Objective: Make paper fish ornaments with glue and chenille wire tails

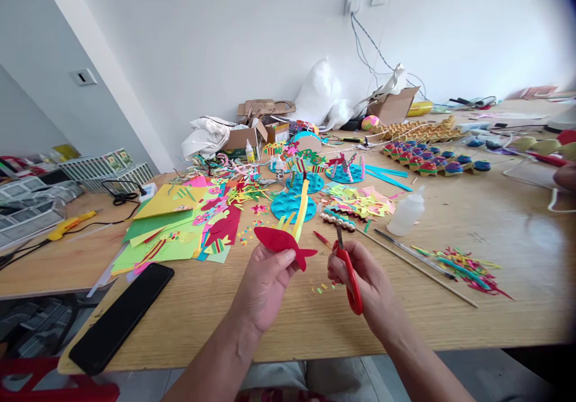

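Pinched between the thumb and fingers of my left hand (269,279) is a red paper fish (276,240), its tail pointing right. Yellow paper strips (300,210) show just above the fish; whether my hand holds them too is unclear. My right hand (360,276) is closed on red-handled scissors (350,279), their blades pointing up and away and apart from the fish. Small yellow and green paper scraps (320,288) lie on the table between my hands. A red pointed stick or pen (323,239) shows just left of the scissors.
Coloured paper sheets (157,237) and a black phone (121,318) lie left. Blue discs (310,209) with paper figures stand ahead. A glue bottle (406,213), a wooden stick (427,267) and shredded strips (468,269) lie right. Another person's hand (566,176) shows far right.
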The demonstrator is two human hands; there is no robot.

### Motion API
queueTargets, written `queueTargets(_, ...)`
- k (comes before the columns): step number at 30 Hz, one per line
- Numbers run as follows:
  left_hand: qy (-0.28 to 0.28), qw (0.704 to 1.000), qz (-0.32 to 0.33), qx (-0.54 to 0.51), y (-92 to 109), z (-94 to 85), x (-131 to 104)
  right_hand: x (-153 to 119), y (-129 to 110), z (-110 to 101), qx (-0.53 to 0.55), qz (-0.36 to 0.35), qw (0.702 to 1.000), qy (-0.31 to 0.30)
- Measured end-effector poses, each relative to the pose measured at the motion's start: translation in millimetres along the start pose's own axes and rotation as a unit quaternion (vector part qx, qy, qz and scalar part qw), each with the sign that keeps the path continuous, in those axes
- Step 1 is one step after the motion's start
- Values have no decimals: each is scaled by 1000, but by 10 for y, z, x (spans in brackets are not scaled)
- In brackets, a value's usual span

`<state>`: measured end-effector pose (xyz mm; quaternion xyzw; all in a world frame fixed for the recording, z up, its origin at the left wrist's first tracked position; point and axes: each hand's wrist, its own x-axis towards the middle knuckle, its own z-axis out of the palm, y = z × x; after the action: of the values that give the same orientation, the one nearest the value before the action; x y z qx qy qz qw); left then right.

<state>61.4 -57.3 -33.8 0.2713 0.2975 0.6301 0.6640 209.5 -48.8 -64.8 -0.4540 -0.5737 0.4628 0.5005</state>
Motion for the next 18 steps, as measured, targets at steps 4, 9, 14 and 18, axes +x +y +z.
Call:
queueTargets(4,-31,997,-68,-2,75,69,-82,-70,54,-18,-109,-14,994,-21)
queueTargets(9,-43,998,-44,6,13,60,-67,-228,-40,114,-75,2,995,-66)
queueTargets(14,-44,998,-26,21,-36,-9,-44,-284,-118,179,-17,31,994,-101)
queueTargets(18,-39,999,-26,17,-69,-11,-43,-279,-125,195,38,71,989,-120)
